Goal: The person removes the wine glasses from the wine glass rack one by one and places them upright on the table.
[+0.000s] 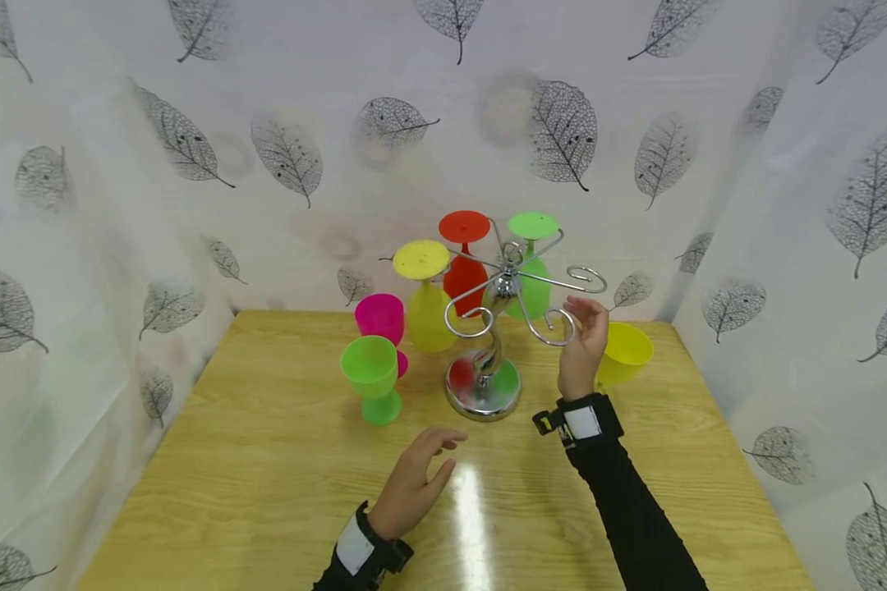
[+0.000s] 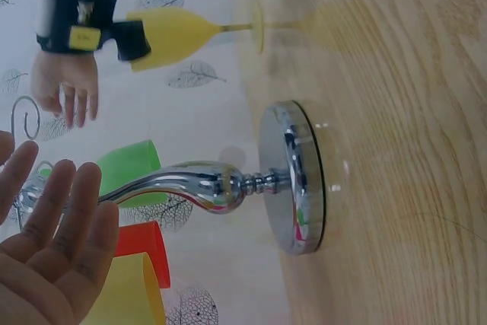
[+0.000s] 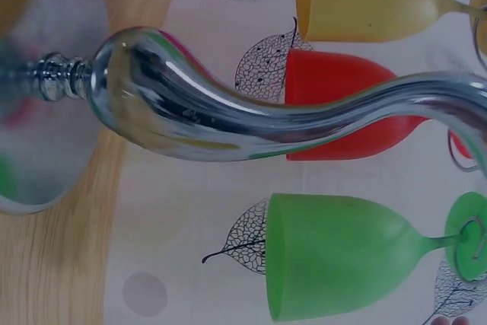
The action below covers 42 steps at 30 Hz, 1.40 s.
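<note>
A chrome stemware rack (image 1: 507, 283) with curled wire arms stands on a round mirror-like base (image 1: 483, 394). Upside down from its arms hang a yellow goblet (image 1: 430, 316), a red goblet (image 1: 464, 279) and a light green goblet (image 3: 342, 256). My right hand (image 1: 584, 345) is raised beside the rack's right-hand curls, fingers relaxed and nothing held. Behind it, partly hidden, a second yellow goblet (image 1: 625, 351) stands upright. Low in front of the base, my left hand (image 1: 414, 480) hovers with thumb and fingers apart, holding nothing; its spread fingers (image 2: 57, 203) show in the left wrist view.
Left of the rack, a green goblet (image 1: 370, 369) stands upright, partly in front of a pink goblet (image 1: 379, 318). All of this is on a wood-grain table (image 1: 251, 460). A white curtain with a leaf print (image 1: 288, 156) surrounds the table's back and sides.
</note>
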Tool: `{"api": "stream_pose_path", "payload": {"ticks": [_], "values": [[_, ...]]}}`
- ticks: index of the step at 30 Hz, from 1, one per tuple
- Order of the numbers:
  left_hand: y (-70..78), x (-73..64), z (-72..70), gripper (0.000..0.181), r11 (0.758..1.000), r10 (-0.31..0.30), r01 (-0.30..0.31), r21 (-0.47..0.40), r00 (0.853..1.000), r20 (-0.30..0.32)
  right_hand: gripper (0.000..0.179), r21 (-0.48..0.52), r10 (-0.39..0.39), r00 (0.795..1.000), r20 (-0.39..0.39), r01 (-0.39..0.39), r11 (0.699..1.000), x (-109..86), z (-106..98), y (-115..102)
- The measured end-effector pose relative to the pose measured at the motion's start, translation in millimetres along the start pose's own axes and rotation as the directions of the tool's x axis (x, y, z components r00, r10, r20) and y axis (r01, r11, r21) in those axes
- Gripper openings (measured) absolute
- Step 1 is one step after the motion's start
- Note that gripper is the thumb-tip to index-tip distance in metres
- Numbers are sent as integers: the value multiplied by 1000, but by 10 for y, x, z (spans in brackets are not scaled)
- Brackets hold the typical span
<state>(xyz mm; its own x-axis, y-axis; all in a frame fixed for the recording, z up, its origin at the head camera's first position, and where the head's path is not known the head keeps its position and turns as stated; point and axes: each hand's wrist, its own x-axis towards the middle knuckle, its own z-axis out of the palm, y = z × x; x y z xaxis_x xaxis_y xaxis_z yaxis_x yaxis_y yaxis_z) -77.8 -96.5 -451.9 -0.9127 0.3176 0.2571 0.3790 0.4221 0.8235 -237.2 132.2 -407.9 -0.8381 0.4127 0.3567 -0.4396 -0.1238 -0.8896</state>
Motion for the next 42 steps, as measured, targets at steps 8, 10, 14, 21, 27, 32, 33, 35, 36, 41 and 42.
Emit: {"api": "stream_pose_path", "payload": {"ticks": [8,10,14,21,27,32,33,35,36,41,42], "values": [[2,-18,-43,32,998,-56,56,-37,998,18,34,-112,42,999,9,-40,993,409,174,314],[4,-24,-62,32,996,-75,76,-35,997,24,31,-135,55,997,54,-48,990,481,221,324],[-3,-27,-83,32,996,-85,86,-23,996,22,33,-210,28,990,138,2,978,600,348,255],[-11,-23,-88,30,997,-72,72,-36,997,11,39,-406,70,980,186,12,914,808,540,219],[-1,-50,-86,30,995,-86,87,-51,996,17,33,-411,100,974,202,-8,912,897,596,277],[1,-62,-82,28,995,-90,91,-43,996,20,26,-447,51,975,214,51,893,941,580,291],[0,-62,-83,28,995,-90,91,-46,996,22,26,-447,46,976,215,56,893,945,580,281],[-2,-63,-86,28,994,-93,94,-48,995,24,25,-437,58,976,208,39,899,957,583,267],[-3,-62,-87,28,995,-91,92,-46,996,24,25,-430,66,977,203,29,902,963,585,263],[-8,-56,-94,28,996,-84,85,-27,996,27,24,-404,129,979,156,-56,913,997,589,261],[-8,-56,-96,28,996,-87,88,-24,996,31,24,-402,126,981,150,-56,914,1002,585,260]]}}
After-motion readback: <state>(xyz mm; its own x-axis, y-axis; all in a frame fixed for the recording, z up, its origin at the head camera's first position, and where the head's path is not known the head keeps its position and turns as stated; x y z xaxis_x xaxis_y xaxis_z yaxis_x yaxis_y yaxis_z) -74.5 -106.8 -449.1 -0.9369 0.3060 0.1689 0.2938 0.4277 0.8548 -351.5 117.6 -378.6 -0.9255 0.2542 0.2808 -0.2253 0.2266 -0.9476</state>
